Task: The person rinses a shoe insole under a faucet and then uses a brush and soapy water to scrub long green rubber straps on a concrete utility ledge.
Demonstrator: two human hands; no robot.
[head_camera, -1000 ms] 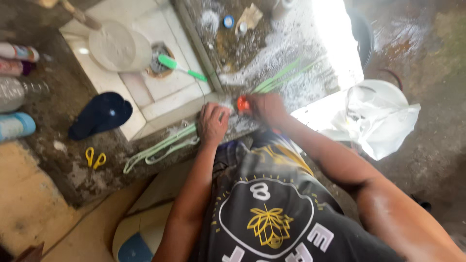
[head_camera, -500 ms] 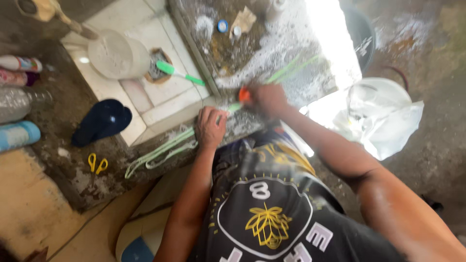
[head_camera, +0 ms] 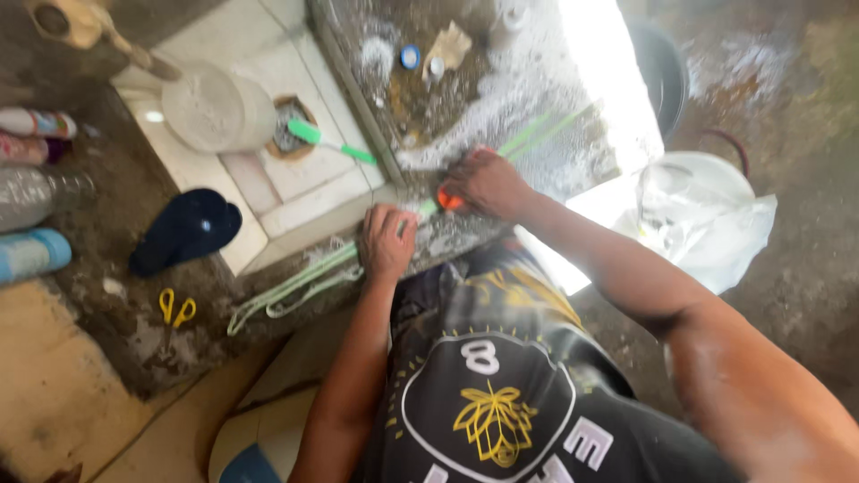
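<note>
A long pale green strap (head_camera: 295,286) lies across a wet, soapy concrete ledge (head_camera: 447,234). My left hand (head_camera: 387,240) presses the strap down on the ledge with its fingers curled over it. My right hand (head_camera: 483,183) is closed on a small orange object (head_camera: 449,201), held against the strap just right of the left hand. The strap runs on past the right hand as two green lines (head_camera: 537,134) over foam. What the orange object is cannot be told.
A white-tiled basin (head_camera: 268,170) holds a pale bucket (head_camera: 210,112) and a green brush (head_camera: 331,143) near a drain. A dark blue cap (head_camera: 183,228) and yellow scissors (head_camera: 176,309) lie left. Bottles (head_camera: 31,192) stand at the left edge. A white plastic bag (head_camera: 716,224) sits right.
Both hands stay on the strap at the ledge. The right hand has shifted slightly with the orange object. The camera has moved a little.
</note>
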